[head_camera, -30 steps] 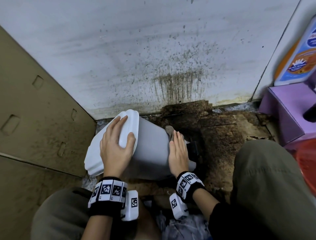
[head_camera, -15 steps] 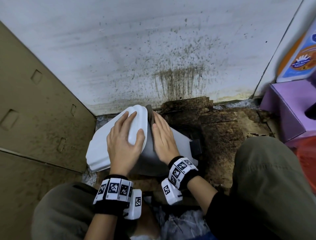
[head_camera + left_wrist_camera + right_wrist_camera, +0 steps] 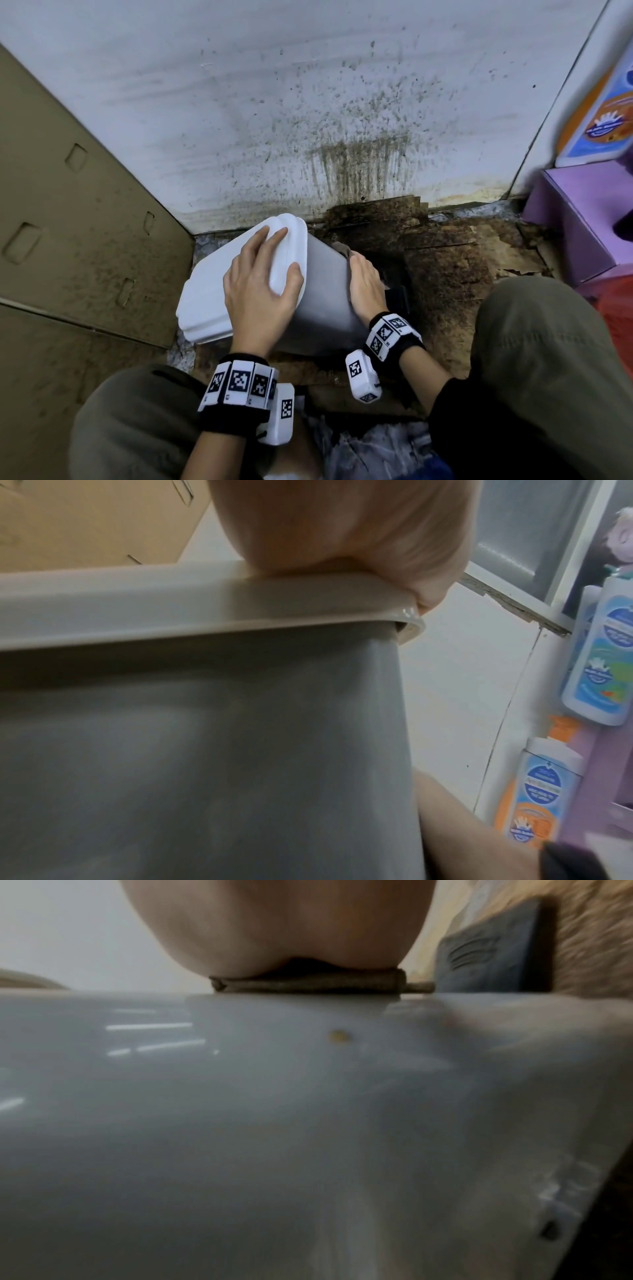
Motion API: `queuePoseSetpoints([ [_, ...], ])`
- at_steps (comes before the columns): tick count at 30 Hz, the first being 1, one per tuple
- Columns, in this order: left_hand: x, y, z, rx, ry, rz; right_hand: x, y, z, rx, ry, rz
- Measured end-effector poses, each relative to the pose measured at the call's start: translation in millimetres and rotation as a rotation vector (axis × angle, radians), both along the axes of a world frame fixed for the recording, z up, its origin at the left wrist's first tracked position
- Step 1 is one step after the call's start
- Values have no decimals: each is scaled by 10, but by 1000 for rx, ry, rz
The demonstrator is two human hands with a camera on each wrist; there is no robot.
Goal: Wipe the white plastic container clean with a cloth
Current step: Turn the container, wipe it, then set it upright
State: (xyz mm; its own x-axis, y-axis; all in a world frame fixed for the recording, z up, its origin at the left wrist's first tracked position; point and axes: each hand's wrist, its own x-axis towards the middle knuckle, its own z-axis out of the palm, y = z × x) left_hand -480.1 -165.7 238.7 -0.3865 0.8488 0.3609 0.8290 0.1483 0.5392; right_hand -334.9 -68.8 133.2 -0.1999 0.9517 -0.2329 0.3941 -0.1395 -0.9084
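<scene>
The white plastic container [image 3: 325,294] lies tilted on its side on the floor, its white lid [image 3: 212,291] pointing left. My left hand [image 3: 257,281] lies flat on the lid with straight fingers, the thumb over the lid's edge; the left wrist view shows the palm [image 3: 342,528] on the lid rim [image 3: 171,615]. My right hand [image 3: 364,284] presses flat on the container's upper side. A brownish cloth [image 3: 342,249] sticks out beyond its fingertips. In the right wrist view the folded cloth [image 3: 308,984] is squeezed between the hand [image 3: 281,928] and the glossy container wall [image 3: 308,1123].
A large cardboard box [image 3: 68,240] stands at the left and a stained white wall [image 3: 308,120] behind. Dirty brown cardboard [image 3: 462,274] covers the floor. A purple box [image 3: 575,219] and bottles [image 3: 603,656] are at the right. My knees [image 3: 548,359] flank the container.
My right hand slid the cloth up to the lid half a second ago and has now slid back right along the container's side. The left hand has stayed on the lid.
</scene>
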Motion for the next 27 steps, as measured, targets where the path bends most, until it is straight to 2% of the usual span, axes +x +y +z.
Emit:
queuePoseSetpoints([
  [7, 56, 38, 11, -12, 7, 3, -406, -214, 471, 129, 180, -18],
  [11, 75, 42, 6, -15, 6, 7, -491, -389, 628, 218, 198, 17],
  [16, 27, 65, 8, -10, -3, -1, -317, -445, 334, 375, 168, 45],
  [19, -6, 79, -1, -8, -14, 3, -179, -476, -10, 408, 118, -15],
  [23, -53, 61, -7, 3, -29, 8, 44, -508, -439, 276, 41, -157],
  [27, -82, 56, -18, 0, -31, 13, 99, -515, -534, 186, 9, -198],
])
